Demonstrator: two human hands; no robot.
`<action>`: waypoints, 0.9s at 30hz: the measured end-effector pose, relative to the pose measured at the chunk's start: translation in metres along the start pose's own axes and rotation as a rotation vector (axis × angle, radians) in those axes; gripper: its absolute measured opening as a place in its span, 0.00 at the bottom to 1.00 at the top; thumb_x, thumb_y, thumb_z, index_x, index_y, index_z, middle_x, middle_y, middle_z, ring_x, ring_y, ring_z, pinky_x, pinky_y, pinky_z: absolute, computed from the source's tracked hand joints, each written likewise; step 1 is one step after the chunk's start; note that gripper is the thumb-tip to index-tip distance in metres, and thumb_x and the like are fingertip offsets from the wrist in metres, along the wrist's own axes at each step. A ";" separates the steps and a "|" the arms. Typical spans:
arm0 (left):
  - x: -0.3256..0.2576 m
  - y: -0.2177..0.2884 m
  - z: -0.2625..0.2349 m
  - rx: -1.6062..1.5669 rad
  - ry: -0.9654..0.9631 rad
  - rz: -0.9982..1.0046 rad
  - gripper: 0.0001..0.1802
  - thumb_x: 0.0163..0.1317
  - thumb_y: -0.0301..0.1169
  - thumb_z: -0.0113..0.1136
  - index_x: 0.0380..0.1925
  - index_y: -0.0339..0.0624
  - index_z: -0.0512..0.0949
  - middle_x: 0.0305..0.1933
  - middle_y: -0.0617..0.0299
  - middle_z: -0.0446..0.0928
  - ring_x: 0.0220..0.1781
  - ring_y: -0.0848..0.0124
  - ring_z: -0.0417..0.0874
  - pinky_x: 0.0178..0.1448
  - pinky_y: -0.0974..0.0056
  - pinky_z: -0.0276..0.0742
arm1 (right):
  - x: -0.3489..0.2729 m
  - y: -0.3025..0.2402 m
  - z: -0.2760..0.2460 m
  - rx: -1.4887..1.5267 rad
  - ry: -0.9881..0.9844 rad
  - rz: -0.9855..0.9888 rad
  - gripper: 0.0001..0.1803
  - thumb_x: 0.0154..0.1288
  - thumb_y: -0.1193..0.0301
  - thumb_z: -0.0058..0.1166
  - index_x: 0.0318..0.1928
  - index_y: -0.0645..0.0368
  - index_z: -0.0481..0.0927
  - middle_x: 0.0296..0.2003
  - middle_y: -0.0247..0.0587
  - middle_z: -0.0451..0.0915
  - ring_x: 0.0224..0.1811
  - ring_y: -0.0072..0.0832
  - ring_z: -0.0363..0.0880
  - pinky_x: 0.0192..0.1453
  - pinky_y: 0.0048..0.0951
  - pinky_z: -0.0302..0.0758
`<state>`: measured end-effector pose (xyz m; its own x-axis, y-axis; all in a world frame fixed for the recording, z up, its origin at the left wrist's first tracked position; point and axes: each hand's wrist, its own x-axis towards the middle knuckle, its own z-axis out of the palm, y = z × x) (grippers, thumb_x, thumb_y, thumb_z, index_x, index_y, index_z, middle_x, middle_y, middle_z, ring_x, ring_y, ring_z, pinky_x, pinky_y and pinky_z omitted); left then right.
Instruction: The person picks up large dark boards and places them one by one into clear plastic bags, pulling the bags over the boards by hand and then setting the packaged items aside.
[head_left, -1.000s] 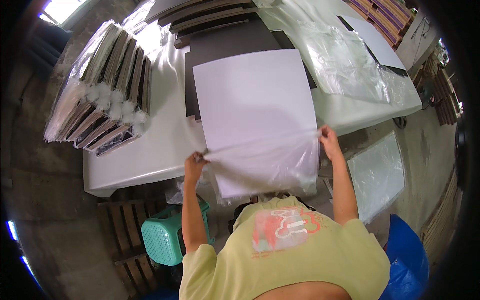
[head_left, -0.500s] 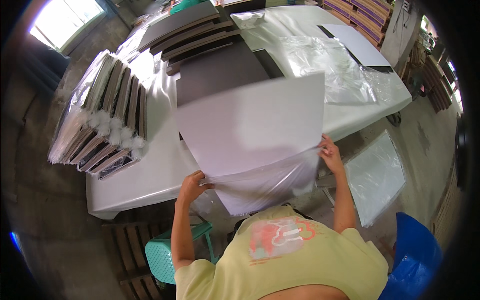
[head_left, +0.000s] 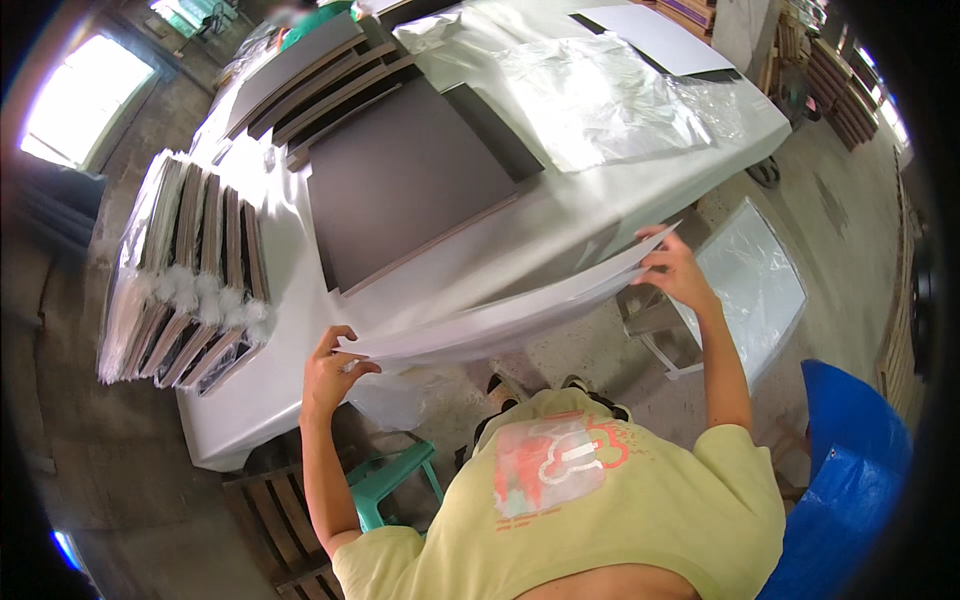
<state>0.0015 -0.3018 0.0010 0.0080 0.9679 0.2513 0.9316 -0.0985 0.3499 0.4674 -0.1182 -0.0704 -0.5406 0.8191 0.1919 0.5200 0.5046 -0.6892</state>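
Observation:
A large white sheet (head_left: 500,318), seen nearly edge-on and bowed, spans the space between my hands in front of the table's near edge. Thin clear plastic seems to lie along its lower side; how much of the sheet it covers is hard to make out. At the sheet's left end, my left hand (head_left: 332,375) grips it between thumb and fingers. My right hand (head_left: 672,270) holds the opposite end, with the pointed corner rising past its fingers. Beyond the sheet, a large dark board (head_left: 405,185) lies flat on the white-covered table (head_left: 290,375).
Dark boards (head_left: 318,85) are stacked at the far left. Plastic-wrapped bundles (head_left: 185,280) stand on the table's left. Clear plastic (head_left: 600,100) and a white panel (head_left: 655,38) lie farther right. A green stool (head_left: 385,480), a wrapped panel (head_left: 750,285) and blue sheeting (head_left: 850,490) are nearby.
The white sheet has tipped from facing me to nearly edge-on and come off the dark board. My left hand has moved left and my right hand slightly up, farther apart.

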 end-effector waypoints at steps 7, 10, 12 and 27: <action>0.043 0.059 -0.039 0.161 -0.044 0.230 0.13 0.30 0.31 0.70 0.16 0.41 0.76 0.29 0.63 0.72 0.19 0.69 0.71 0.24 0.66 0.68 | -0.042 -0.037 -0.079 -0.146 0.148 -0.078 0.14 0.35 0.69 0.66 0.27 0.58 0.80 0.52 0.44 0.66 0.53 0.43 0.64 0.52 0.39 0.65; 0.062 0.074 -0.037 0.180 -0.022 0.310 0.13 0.28 0.29 0.70 0.16 0.41 0.76 0.26 0.62 0.72 0.19 0.68 0.71 0.24 0.65 0.68 | -0.070 -0.037 -0.102 -0.501 0.051 -0.139 0.14 0.32 0.71 0.68 0.23 0.58 0.78 0.55 0.43 0.64 0.54 0.39 0.64 0.52 0.34 0.64; 0.072 0.083 -0.034 0.236 -0.037 0.341 0.13 0.28 0.28 0.70 0.15 0.40 0.75 0.24 0.62 0.73 0.20 0.66 0.73 0.24 0.63 0.69 | -0.092 -0.033 -0.111 -0.351 0.210 -0.085 0.13 0.32 0.71 0.68 0.21 0.57 0.77 0.56 0.40 0.63 0.55 0.37 0.63 0.53 0.35 0.62; 0.195 0.218 -0.013 0.086 -0.075 0.818 0.15 0.26 0.32 0.70 0.15 0.39 0.74 0.19 0.61 0.73 0.21 0.64 0.74 0.25 0.63 0.69 | -0.247 -0.099 -0.204 -0.302 0.490 0.184 0.13 0.26 0.71 0.69 0.19 0.57 0.79 0.47 0.34 0.70 0.38 0.27 0.67 0.36 0.24 0.67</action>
<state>0.2017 -0.1376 0.1385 0.7171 0.6115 0.3345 0.6456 -0.7636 0.0120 0.6837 -0.3147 0.0932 -0.0937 0.8945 0.4372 0.7799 0.3390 -0.5262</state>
